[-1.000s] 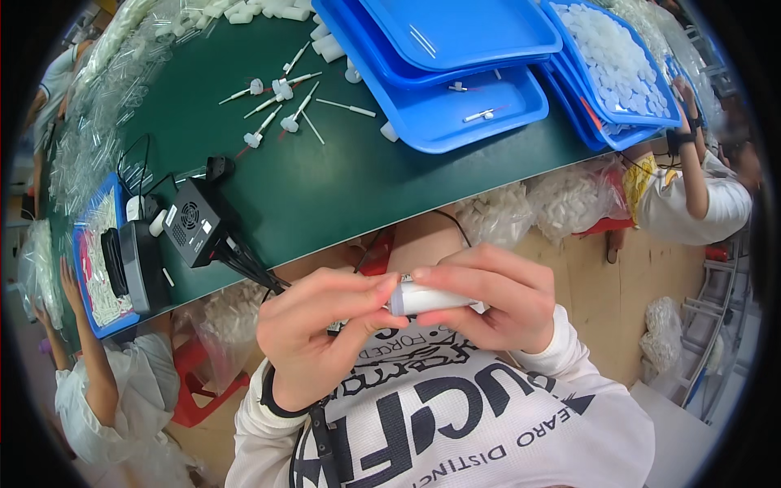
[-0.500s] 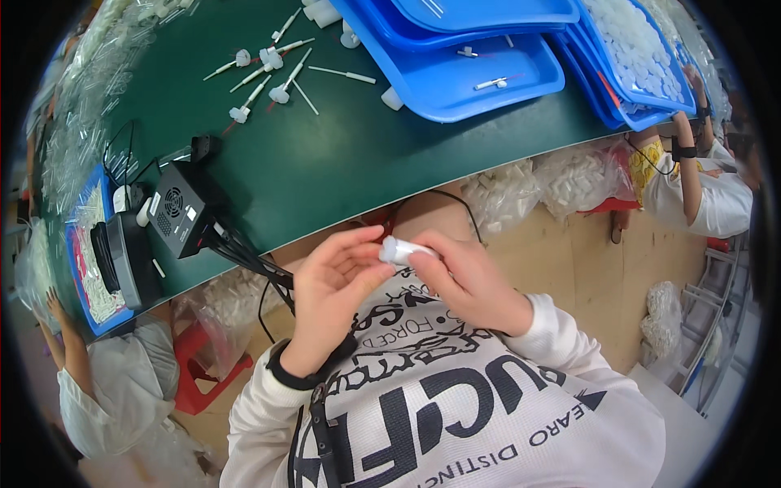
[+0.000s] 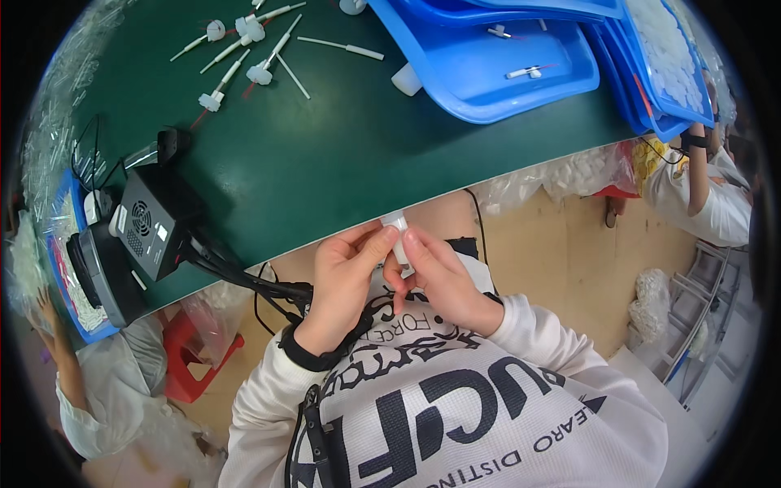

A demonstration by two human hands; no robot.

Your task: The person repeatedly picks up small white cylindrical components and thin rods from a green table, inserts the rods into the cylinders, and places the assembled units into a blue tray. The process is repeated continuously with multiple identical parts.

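A small white plastic tube with a translucent capped end (image 3: 396, 220) is held in front of my body, just off the table's near edge. My left hand (image 3: 346, 268) pinches it between thumb and fingers near the upper end. On its other side, my right hand (image 3: 443, 281) grips it with thumb and fingers, covering much of the lower part. The tube stands roughly upright in the view. Farther off on the green table (image 3: 325, 154) lie several thin white rod pieces with translucent collars (image 3: 260, 75), some with red tips. A plain thin rod (image 3: 342, 47) and a short white cylinder (image 3: 407, 80) lie nearby.
At the far right, a blue tray (image 3: 488, 110) holds a few small pieces; beside it stands a stacked tray of translucent discs (image 3: 671, 61). A black fan box (image 3: 150, 215) with cables (image 3: 236, 272) sits left. Co-workers' arms (image 3: 69, 374) show at both sides. A red stool (image 3: 195, 358) is below.
The tube has turned from lying sideways to nearly upright. My left hand, loosely open before, has closed on it. The view has shifted, so the table things appear farther left.
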